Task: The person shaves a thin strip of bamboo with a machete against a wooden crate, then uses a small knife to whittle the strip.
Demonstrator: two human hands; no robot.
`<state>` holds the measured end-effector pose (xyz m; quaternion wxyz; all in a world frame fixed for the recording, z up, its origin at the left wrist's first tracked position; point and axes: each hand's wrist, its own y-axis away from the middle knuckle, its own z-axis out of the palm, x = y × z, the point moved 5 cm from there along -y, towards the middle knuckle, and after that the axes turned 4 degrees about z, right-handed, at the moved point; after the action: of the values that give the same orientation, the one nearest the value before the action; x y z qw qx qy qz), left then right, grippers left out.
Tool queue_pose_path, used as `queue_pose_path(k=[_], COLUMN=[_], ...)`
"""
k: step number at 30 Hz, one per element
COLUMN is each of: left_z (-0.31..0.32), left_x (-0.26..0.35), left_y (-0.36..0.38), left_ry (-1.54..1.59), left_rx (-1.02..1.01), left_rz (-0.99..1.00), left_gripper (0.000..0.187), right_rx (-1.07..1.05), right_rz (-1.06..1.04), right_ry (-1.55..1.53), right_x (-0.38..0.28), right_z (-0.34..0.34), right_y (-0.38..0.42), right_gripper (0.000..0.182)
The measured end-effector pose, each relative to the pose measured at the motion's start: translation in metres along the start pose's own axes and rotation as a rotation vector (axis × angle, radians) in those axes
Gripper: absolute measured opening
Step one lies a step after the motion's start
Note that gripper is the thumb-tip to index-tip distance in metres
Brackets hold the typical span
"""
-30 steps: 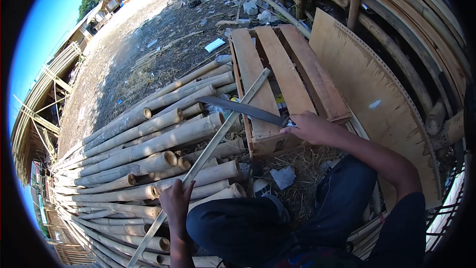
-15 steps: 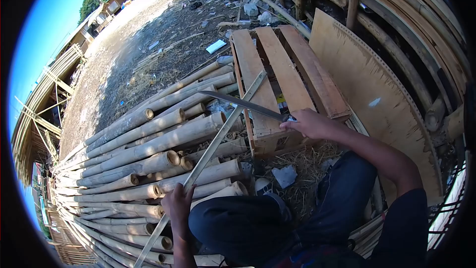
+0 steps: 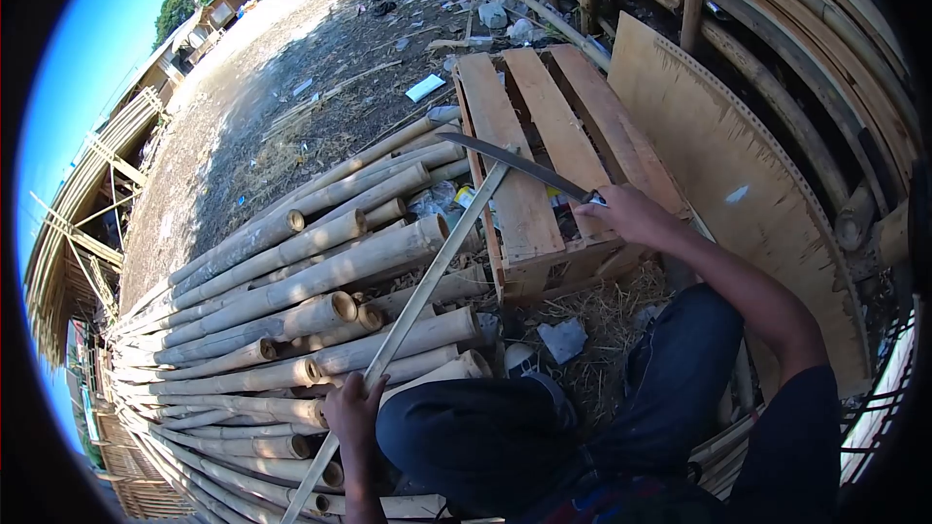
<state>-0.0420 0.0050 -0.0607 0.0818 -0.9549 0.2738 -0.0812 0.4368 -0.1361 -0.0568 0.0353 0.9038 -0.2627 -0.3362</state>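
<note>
My left hand is closed round a long, flat bamboo strip, which slants up and away to the slatted wooden crate. In my right hand is the handle of a machete. Its dark blade points left and crosses the strip close to the far end, over the crate's near slats. Below my hands are my bent knees in dark trousers.
Many bamboo poles lie stacked at left, cut ends facing me. A curved plywood sheet leans at right beside racked poles. Rubble and straw lie at the crate's foot. Littered ground stretches beyond.
The machete has moved up and right along the strip toward its far end, with my right hand shifting the same way. My left hand still grips the strip, slightly lower.
</note>
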Motion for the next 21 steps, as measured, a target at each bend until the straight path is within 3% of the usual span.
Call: queue_pose_path(k=[5, 7, 8, 10, 15, 17, 18, 20, 21], left_z=[0.007, 0.004, 0.002, -0.007, 0.004, 0.006, 0.005, -0.001, -0.006], left_x=[0.017, 0.014, 0.005, 0.001, 0.019, 0.02, 0.014, -0.006, 0.009], left_y=[-0.005, -0.004, 0.005, 0.01, -0.003, -0.008, -0.005, 0.01, 0.01], left_ry=[-0.04, -0.01, -0.006, -0.005, -0.01, 0.016, 0.016, 0.089, 0.067], left_rx=[0.032, 0.03, 0.019, 0.008, 0.032, 0.018, 0.022, -0.012, -0.037], left_rz=[0.037, 0.033, 0.019, 0.007, 0.082, 0.079, 0.08, 0.027, 0.078], left_gripper=[0.045, 0.045, 0.045, 0.044, 0.043, 0.043, 0.043, 0.041, 0.04], right_rx=[-0.015, 0.083, 0.08, 0.022, 0.063, 0.126, 0.13, 0.055, 0.066], right_rz=[-0.035, -0.293, -0.291, 0.024, -0.042, -0.249, -0.25, 0.046, 0.047], right_ry=[-0.063, 0.135, 0.13, -0.032, -0.029, 0.143, 0.143, 0.078, 0.076], right_x=[-0.018, -0.025, -0.02, 0.0, -0.017, -0.029, -0.026, 0.003, 0.002], right_z=[0.018, 0.027, 0.022, 0.002, 0.013, 0.019, 0.012, 0.0, -0.007], right_y=[0.003, 0.005, 0.002, -0.006, 0.002, 0.008, 0.003, -0.008, -0.009], right_gripper=[0.055, 0.055, 0.055, 0.054, 0.053, 0.053, 0.053, 0.051, 0.05])
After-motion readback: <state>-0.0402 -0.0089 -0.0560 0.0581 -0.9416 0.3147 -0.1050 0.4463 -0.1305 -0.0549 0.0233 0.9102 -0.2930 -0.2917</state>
